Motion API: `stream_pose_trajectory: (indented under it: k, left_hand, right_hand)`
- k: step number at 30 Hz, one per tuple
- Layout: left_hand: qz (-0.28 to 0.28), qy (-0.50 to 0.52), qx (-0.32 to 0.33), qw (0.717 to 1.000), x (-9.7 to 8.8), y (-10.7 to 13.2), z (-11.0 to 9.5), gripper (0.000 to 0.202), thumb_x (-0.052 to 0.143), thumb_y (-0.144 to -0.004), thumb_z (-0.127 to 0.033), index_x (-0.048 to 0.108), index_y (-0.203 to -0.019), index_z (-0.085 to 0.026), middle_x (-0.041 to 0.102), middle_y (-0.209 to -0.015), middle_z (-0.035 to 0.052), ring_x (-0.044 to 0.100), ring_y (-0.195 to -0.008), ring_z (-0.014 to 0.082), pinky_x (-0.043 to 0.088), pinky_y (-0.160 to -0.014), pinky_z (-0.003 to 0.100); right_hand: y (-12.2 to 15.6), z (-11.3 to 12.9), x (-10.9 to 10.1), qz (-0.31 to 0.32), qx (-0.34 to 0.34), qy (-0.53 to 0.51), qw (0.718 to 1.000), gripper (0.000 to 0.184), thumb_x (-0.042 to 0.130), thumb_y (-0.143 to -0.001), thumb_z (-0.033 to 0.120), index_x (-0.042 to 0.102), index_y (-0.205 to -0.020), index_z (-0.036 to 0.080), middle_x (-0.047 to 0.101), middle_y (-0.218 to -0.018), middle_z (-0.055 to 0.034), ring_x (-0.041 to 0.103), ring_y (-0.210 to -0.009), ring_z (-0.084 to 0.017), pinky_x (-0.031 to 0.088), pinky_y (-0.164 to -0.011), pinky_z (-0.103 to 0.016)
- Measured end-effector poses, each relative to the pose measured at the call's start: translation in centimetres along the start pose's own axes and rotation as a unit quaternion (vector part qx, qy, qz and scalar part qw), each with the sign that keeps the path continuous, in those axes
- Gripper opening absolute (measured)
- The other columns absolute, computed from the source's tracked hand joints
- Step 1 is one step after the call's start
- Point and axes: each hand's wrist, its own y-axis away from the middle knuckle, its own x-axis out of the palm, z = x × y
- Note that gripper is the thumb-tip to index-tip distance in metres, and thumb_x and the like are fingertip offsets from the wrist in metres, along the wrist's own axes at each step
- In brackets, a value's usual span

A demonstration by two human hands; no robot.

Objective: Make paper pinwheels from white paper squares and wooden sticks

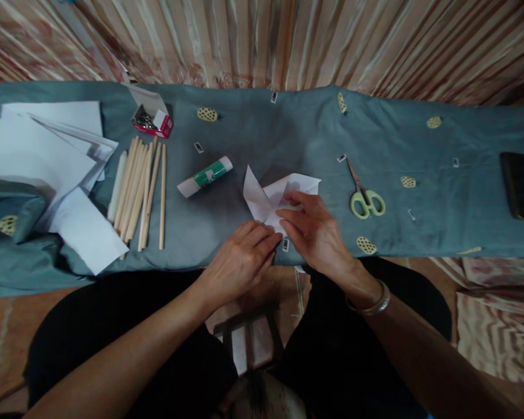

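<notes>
A white paper pinwheel [259, 201], cut and partly folded, lies near the front edge of the cloth-covered table. One pointed blade stands up at its left, and other flaps spread to the right. My left hand [239, 256] is closed on its near edge, fingertips together. From the right, my right hand [316, 233] grips the folds near the middle with bent fingers, covering part of the paper. Left of the pinwheel rests a glue stick [206, 176] with a green label. Scissors [363, 195] with light green handles lie to the right, slightly open.
Wooden sticks [135, 192] lie in a bunch at the left, beside a white candle-like stick [117, 185]. Behind them stands an open red box [153, 119] of small metal pieces. Paper sheets [39, 145] spread at far left. A dark phone [521, 185] lies far right.
</notes>
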Motion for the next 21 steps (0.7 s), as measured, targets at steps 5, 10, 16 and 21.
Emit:
stream_pose_trajectory:
  k: [5,10,16,21]
  left_hand:
    - [0.003,-0.005,-0.001,1.000,0.1,0.0,0.0,0.025,0.052,-0.094,-0.013,0.062,-0.117,-0.010,0.066,-0.102,0.0117,0.060,-0.097,0.0238,0.058,-0.084,0.042]
    - [-0.004,-0.009,0.002,1.000,0.0,0.0,0.0,0.023,0.051,-0.095,-0.014,0.063,-0.114,-0.009,0.067,-0.099,0.0111,0.059,-0.093,0.0231,0.059,-0.082,0.041]
    - [0.004,-0.023,0.002,1.000,-0.1,0.0,0.0,0.022,0.050,-0.095,-0.015,0.064,-0.112,-0.008,0.066,-0.099,0.0117,0.059,-0.096,0.0244,0.058,-0.083,0.041]
    - [0.008,-0.020,-0.005,1.000,-0.2,0.0,-0.1,0.022,0.049,-0.096,-0.014,0.065,-0.110,-0.010,0.066,-0.099,0.0112,0.059,-0.094,0.0233,0.057,-0.081,0.039]
  right_hand:
    - [0.3,0.2,0.0,0.026,0.001,0.003,1.000,0.030,0.050,-0.087,0.013,0.068,-0.106,0.029,0.057,-0.131,-0.0073,0.052,-0.123,-0.034,0.043,-0.105,-0.054]
    - [0.8,0.5,0.6,0.032,-0.009,0.046,0.998,0.034,0.049,-0.087,0.010,0.064,-0.111,0.029,0.056,-0.133,-0.0071,0.050,-0.124,-0.034,0.042,-0.103,-0.055]
    - [1.3,1.1,1.2,0.040,-0.061,0.136,0.988,0.037,0.043,-0.091,0.006,0.059,-0.120,0.023,0.059,-0.130,-0.0117,0.053,-0.120,-0.030,0.047,-0.095,-0.046]
    - [1.1,0.9,1.0,0.021,-0.072,0.193,0.978,0.031,0.044,-0.093,0.009,0.062,-0.114,0.020,0.060,-0.127,-0.0121,0.055,-0.114,-0.029,0.047,-0.092,-0.044]
